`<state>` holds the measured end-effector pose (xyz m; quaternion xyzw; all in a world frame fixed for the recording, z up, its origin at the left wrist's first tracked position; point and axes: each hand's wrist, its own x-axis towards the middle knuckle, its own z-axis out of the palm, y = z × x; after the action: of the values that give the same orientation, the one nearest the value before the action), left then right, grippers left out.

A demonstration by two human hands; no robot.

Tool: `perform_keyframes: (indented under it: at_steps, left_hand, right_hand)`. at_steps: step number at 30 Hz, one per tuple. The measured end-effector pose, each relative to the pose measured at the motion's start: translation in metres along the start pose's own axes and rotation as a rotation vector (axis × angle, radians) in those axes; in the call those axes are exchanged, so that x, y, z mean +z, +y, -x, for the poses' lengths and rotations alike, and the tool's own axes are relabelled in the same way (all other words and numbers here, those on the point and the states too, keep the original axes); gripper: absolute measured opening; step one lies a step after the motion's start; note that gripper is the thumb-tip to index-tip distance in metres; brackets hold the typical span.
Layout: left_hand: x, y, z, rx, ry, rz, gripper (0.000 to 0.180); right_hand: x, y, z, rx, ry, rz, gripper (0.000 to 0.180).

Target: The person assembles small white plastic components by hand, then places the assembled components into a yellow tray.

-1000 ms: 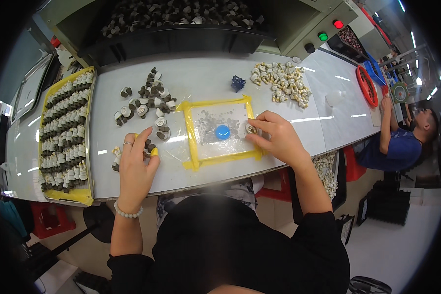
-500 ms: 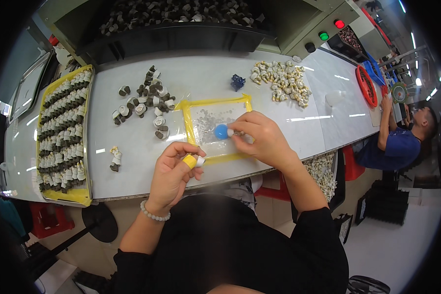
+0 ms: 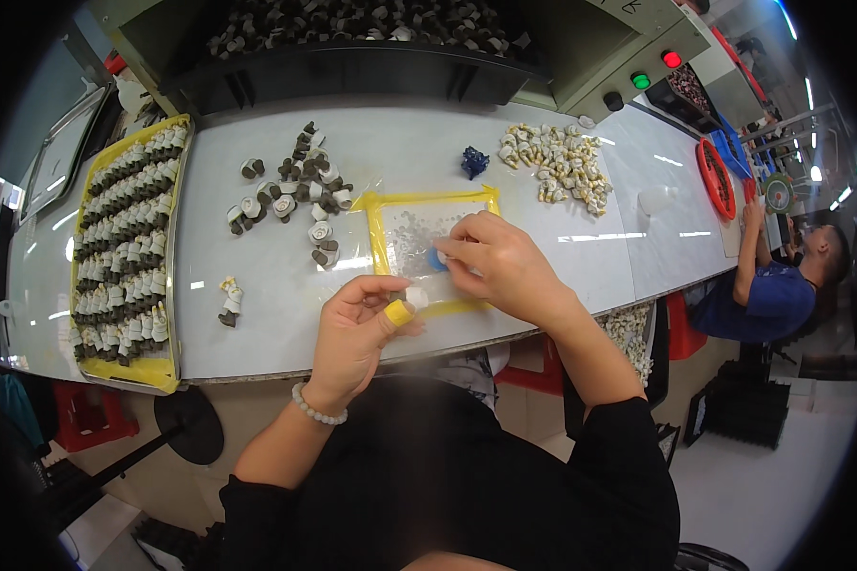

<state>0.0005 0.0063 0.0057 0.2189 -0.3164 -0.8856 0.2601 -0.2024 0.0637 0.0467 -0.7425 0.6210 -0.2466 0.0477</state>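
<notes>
My left hand, with yellow tape round its thumb, is closed on a small white figurine part at the front edge of the yellow-taped square. Above that square, my right hand is closed in a pinch; whatever its fingertips hold is hidden. Partly covered by those fingers is a round blue thing. Clear drops or spots dot the square's surface. To the left lies a loose group of dark-legged white figurine parts, and one assembled figurine lies alone nearer me.
A yellow-edged tray with rows of figurines stands at the left. Behind is a black bin full of parts. A dark blue lump, a pile of white-and-gold pieces and a whitish bottle sit rightward. Another person works at far right.
My right fingers have moved over the blue thing and now cover more of it. My left hand has come closer to the right one. The whole view has shifted slightly.
</notes>
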Motion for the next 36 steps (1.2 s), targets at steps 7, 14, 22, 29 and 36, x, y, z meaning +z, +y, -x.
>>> perform_keyframes:
  at_steps: [7,14,22,29,36]
  left_hand:
    - [0.001,-0.002,-0.006,0.046,0.006,0.006,0.024]
    - [0.0,-0.006,-0.007,0.074,-0.007,-0.003,0.024]
    - [0.001,-0.009,-0.007,0.095,-0.004,0.007,0.023]
    - [0.002,-0.013,-0.005,0.142,0.016,-0.057,0.018]
    - [0.002,-0.005,0.0,0.081,0.03,-0.106,0.014]
  right_hand:
    - [-0.001,-0.006,0.01,0.248,0.084,-0.347,0.027]
    - [-0.006,-0.022,0.015,0.364,0.063,-0.659,0.029]
    - [-0.006,-0.029,0.012,0.326,0.011,-0.598,0.028]
    - [-0.007,-0.031,0.013,0.268,-0.043,-0.578,0.028]
    - [-0.004,-0.019,0.019,0.282,-0.059,-0.691,0.028]
